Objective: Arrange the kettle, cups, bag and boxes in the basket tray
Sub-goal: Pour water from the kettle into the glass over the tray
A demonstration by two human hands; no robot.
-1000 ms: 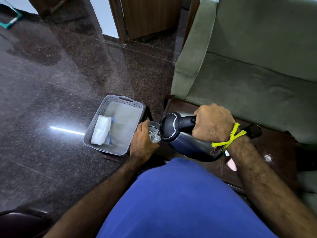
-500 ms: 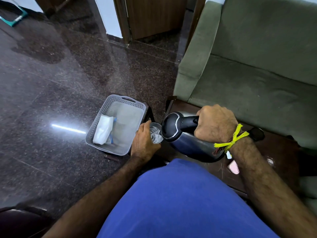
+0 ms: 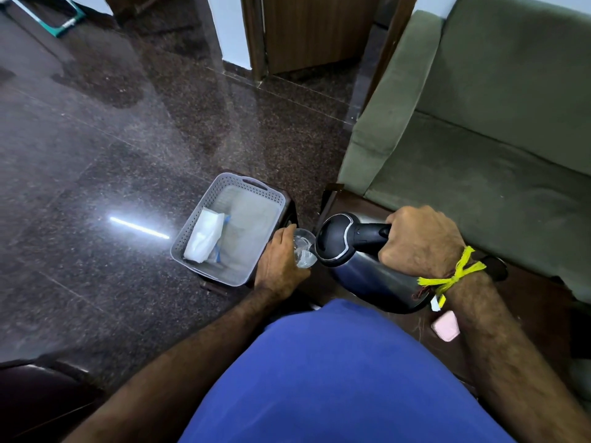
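Dark polished granite floor (image 3: 128, 139) mirrors a ceiling light at left; green sofa (image 3: 479, 139) upper right, wooden door (image 3: 303, 30) at top.

One wide-angle view only, worn on the person's head; it looks forward and steeply down over the blue-clad lap; both hands sit close below centre; the dark floor (image 3: 96, 155) fills the left, the green sofa (image 3: 479, 139) the right; edges bend with the lens.

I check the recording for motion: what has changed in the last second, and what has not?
Almost nothing. The right hand still grips the tilted kettle, spout at the glass held by the left hand. The basket still holds the white bag.
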